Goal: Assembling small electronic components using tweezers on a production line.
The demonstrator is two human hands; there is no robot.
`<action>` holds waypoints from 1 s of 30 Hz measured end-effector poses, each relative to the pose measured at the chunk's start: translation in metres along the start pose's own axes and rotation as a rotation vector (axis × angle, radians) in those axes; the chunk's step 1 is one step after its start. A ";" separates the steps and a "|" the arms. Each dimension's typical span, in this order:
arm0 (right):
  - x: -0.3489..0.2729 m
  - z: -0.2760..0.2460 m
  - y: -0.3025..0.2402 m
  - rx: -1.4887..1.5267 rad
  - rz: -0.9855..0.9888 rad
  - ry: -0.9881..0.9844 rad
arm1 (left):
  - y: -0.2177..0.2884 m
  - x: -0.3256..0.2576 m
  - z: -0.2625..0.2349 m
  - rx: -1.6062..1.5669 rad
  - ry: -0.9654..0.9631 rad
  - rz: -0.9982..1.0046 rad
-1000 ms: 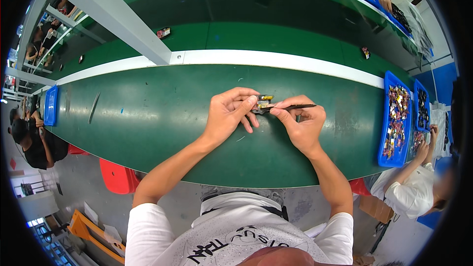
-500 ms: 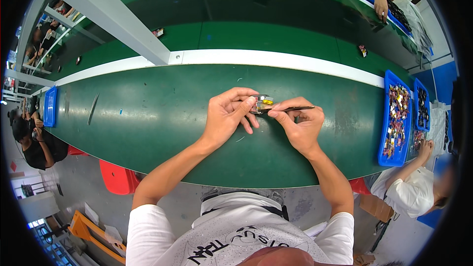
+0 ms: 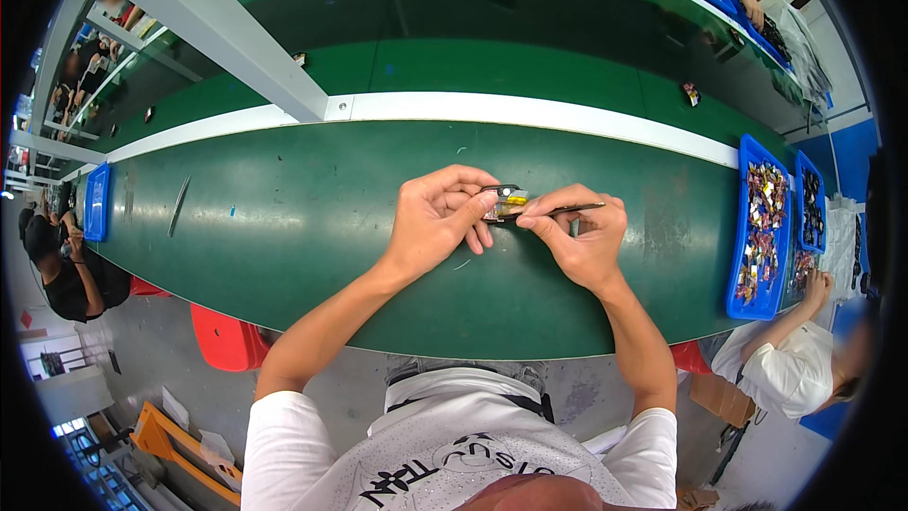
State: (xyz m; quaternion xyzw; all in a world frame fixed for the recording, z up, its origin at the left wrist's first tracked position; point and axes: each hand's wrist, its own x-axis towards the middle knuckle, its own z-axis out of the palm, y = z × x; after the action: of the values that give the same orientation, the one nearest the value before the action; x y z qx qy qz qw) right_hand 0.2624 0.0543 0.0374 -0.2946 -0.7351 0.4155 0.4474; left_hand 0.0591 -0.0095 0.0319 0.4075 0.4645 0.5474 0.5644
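Observation:
Over the green worktable, my left hand (image 3: 433, 220) is closed on a small black-cased electronic assembly (image 3: 507, 197) with a yellow part inside. Thumb and fingers pinch it by its left side and hide part of it. My right hand (image 3: 582, 232) grips dark tweezers (image 3: 567, 210) like a pen. Their tip meets the right side of the assembly; the exact contact is hidden by the fingertips. Far to the left, another pair of thin metal tweezers (image 3: 179, 205) lies on the table.
Blue trays (image 3: 733, 298) of small colourful parts stand at the right end, beside a person in white. A blue bin (image 3: 96, 203) sits at the left end. Beyond the white rail (image 3: 530, 108), a green conveyor belt (image 3: 454, 66) carries several small assemblies. A grey post (image 3: 218, 33) rises at left.
The small assemblies on the belt have shifted slightly left. Both my hands stay nearly in place, with the assembly tilted a little differently. A person's hand at the far right has moved.

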 end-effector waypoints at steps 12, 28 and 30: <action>-0.002 0.003 0.003 -0.021 0.023 0.063 | 0.000 0.001 -0.002 -0.009 0.053 -0.008; -0.001 0.006 0.000 -0.080 -0.111 0.040 | -0.001 0.000 0.002 0.029 0.123 0.004; -0.001 0.007 0.000 -0.088 -0.110 0.037 | -0.001 0.000 0.003 0.030 0.123 -0.004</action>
State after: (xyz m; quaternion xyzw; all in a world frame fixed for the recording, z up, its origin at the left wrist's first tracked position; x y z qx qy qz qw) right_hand 0.2567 0.0508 0.0352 -0.2807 -0.7594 0.3519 0.4698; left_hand 0.0619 -0.0099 0.0311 0.3804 0.5074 0.5631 0.5298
